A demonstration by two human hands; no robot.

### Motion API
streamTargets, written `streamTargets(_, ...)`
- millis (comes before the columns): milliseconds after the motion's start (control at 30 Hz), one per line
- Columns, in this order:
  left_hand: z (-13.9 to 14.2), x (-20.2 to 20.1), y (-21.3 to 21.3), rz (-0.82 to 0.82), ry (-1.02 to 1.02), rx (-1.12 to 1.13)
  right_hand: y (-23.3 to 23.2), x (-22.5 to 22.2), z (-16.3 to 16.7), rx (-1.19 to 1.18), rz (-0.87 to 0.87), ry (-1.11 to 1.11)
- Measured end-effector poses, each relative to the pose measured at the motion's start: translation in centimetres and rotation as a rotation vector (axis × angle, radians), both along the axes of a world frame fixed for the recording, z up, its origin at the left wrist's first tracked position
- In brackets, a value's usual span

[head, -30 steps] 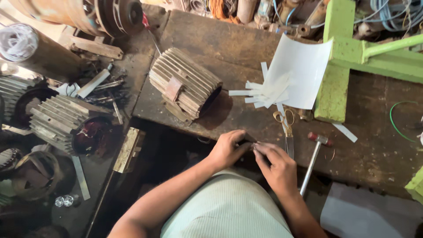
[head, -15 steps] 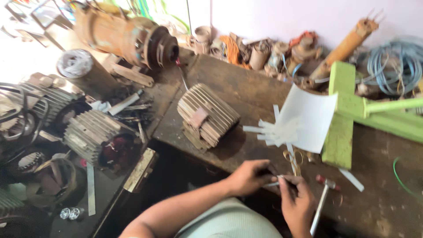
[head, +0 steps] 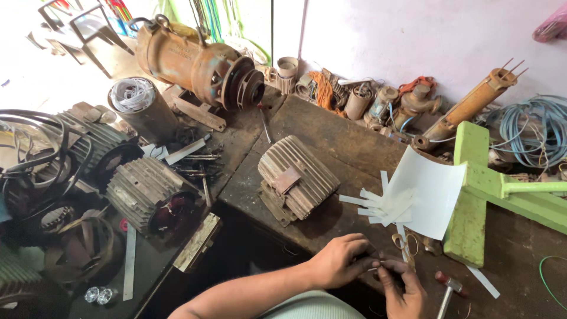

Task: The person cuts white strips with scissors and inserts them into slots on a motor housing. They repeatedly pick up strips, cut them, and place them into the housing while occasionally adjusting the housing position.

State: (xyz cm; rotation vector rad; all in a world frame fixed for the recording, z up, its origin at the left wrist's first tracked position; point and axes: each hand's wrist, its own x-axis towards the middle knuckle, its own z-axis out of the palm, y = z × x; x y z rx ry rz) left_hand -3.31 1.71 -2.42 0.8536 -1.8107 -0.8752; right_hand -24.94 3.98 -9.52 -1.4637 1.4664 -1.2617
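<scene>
Small pale strip [head: 373, 269], too little of it showing to tell its make for sure, pinched between both hands at the near edge of the desk [head: 331, 142]. Probably a paper slip like the cut ones nearby: light, thin, easily creased or torn, best taken by the ends with fingertips only. Left hand [head: 341, 260] curled over it from the left, fingers closed on its end; right hand [head: 400, 285] coming up from below, thumb and forefinger closed on the other end.

Just beyond the hands, scissors [head: 404, 243] lying flat, and a fan of cut paper strips [head: 383, 204] resting on a white sheet [head: 428, 192]. Small hammer [head: 447, 287] just right of the right hand, head near the desk's front edge. Ribbed motor housing [head: 293, 177] to the left of the strips, heavy-looking, near but apart from the hands. Green frame [head: 472, 189] on the right, hemming in the sheet.

Open bare wood mainly between housing and strips; little room near the front edge, drop-off right below the hands.
</scene>
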Motion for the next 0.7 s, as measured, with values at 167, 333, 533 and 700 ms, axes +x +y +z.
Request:
streamTargets(167,-0.7,1.8,-1.2,-0.071,-0.048,-0.114,-1.5,0.2,-1.3,-0.149,0.069,-0.006)
streamTargets(333,-0.6,3.6,-1.9,-0.07,-0.02,0.037,-2.7,0.5,-0.3,0.141,0.05,0.319)
streamTargets(533,-2.6,6.5,-3.4,-0.091,0.023,0.257,-3.6,0.8,-0.1,-0.136,-0.019,0.319)
streamTargets(700,-4.2,5.1,-3.6,-0.062,-0.103,-0.067,-2.3,3.0,0.9,0.058,-0.227,0.526)
